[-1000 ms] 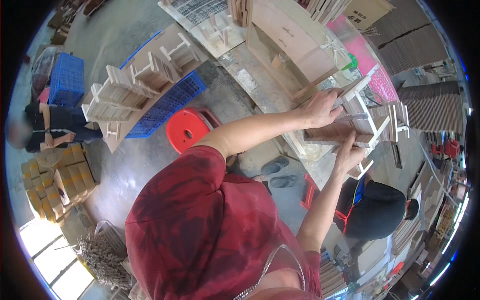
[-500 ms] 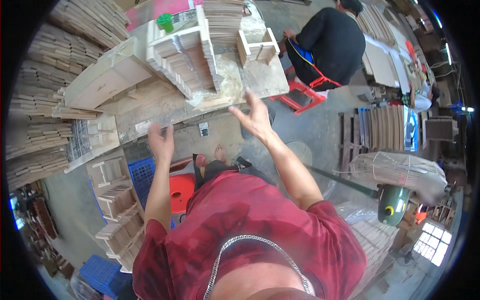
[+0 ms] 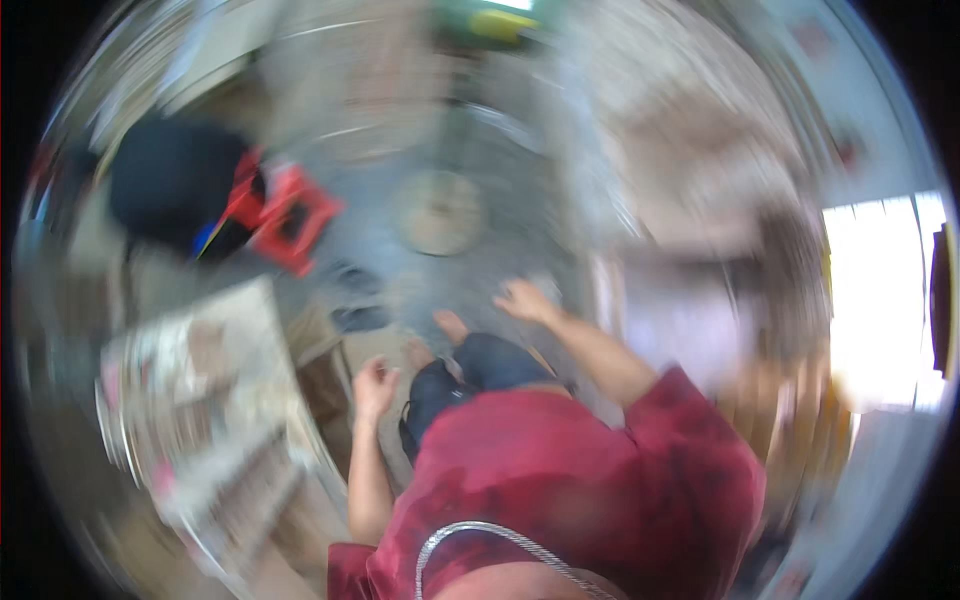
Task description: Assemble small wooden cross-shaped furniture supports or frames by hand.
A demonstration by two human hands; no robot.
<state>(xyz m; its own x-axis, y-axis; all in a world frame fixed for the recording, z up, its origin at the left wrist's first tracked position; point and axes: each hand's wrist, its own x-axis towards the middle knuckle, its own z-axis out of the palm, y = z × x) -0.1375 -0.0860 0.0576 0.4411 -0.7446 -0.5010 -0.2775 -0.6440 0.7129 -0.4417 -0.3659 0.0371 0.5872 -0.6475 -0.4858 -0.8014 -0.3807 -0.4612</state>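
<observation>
My left hand (image 3: 375, 388) hangs beside the workbench (image 3: 262, 322), its fingers loosely curled and apart, with nothing seen in them. Out over the grey floor (image 3: 395, 290), my right hand (image 3: 529, 302) is held with the fingers loosely bent and partly spread, also with nothing in it. Neither hand touches anything that I can make out. Motion smears the picture, so fine finger detail is lost. Wooden frames (image 3: 240, 495) stand stacked on the workbench to my left.
A person in black (image 3: 180, 185) sits on a red stool (image 3: 296, 220) at the far left. Ahead stands a fan's round base (image 3: 440, 212) with its pole. A pale, plastic-like covered stack (image 3: 690, 310) is at the right, with a bright window (image 3: 885, 300) beyond.
My view and body have turned sharply to the right. The workbench and seated person now lie to my left. Both hands have drawn away from the bench, their fingers more bent.
</observation>
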